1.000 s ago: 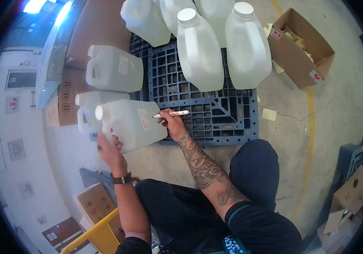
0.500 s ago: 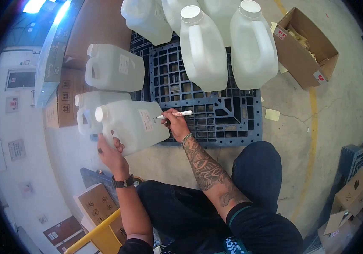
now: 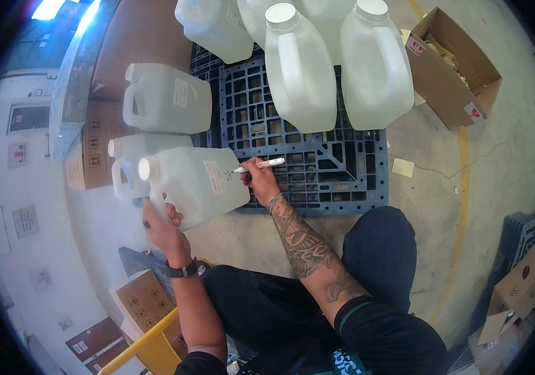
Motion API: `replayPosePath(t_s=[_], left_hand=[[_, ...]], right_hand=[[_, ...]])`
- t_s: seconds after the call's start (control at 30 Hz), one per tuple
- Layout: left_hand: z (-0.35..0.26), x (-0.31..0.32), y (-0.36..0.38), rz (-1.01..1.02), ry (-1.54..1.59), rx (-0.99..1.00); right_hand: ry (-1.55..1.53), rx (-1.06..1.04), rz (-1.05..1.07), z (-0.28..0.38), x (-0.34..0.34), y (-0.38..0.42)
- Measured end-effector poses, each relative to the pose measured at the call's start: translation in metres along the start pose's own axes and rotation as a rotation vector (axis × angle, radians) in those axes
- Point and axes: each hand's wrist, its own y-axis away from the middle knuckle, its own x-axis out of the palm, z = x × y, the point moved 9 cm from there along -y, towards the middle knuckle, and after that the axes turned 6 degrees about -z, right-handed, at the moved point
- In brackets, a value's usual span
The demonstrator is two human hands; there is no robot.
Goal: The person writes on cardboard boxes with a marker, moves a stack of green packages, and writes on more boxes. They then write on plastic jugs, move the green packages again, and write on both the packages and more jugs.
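My left hand (image 3: 166, 226) is wrapped round the handle of a translucent white plastic jug (image 3: 186, 187) with a white cap. The jug lies tilted, its labelled side facing up. In my right hand (image 3: 261, 181) I pinch a white marker (image 3: 266, 165), its tip at the jug's surface just right of the paper label (image 3: 213, 177). Small dark handwritten marks show beside that tip. Directly behind is a second jug (image 3: 130, 169), partly hidden by the first. A third jug (image 3: 170, 100) with a label lies farther back.
Several more jugs (image 3: 302, 81) stand on a black plastic pallet (image 3: 336, 200). An open cardboard box (image 3: 430, 94) with crumpled paper sits at the right. Brown cartons (image 3: 108, 134) are stacked on the left. A yellow frame (image 3: 142, 340) is near my left forearm, and more boxes (image 3: 523, 281) lie far right.
The marker tip has moved slightly, and more dark writing shows beside the label. My left hand keeps its hold on the jug's handle.
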Motion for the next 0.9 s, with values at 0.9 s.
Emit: replayPosePath(t_s=[0.9], left_hand=[[-0.004,0.002,0.002,-0.050,-0.018,0.038]], right_hand=[[0.059,-0.045,-0.034,0.002,-0.010,-0.006]])
